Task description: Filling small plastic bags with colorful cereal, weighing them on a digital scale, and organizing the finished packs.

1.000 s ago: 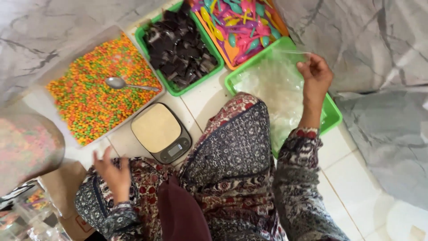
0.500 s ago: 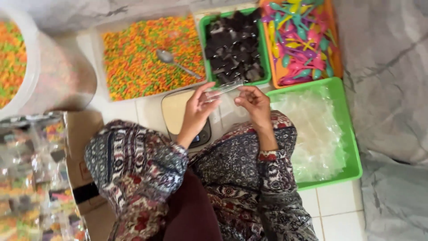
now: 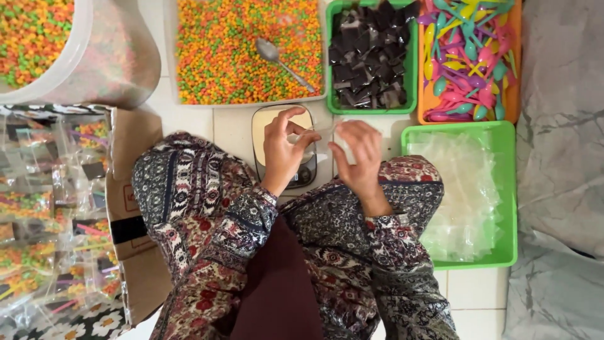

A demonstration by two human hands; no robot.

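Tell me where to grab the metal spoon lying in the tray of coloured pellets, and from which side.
Grip the spoon by its handle, probably near the free end at the lower right, coming from above on the side nearest the scale. The bowl rests at the upper left among the pellets; the slim handle lies exposed on top.

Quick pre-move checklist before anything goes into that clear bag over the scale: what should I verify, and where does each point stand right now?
1. Both hands on the clear bag: left hand and right hand pinch it. Ok.
2. Bag mouth open: cannot tell, the film is too faint.
3. Scale platform free: not ok, the hands cover it.
4. Metal spoon within reach: lying in the tray of coloured pellets. Ok.
5. Dark pieces in the green tray stocked: ok.
6. Spare bags in the green basket: ok.
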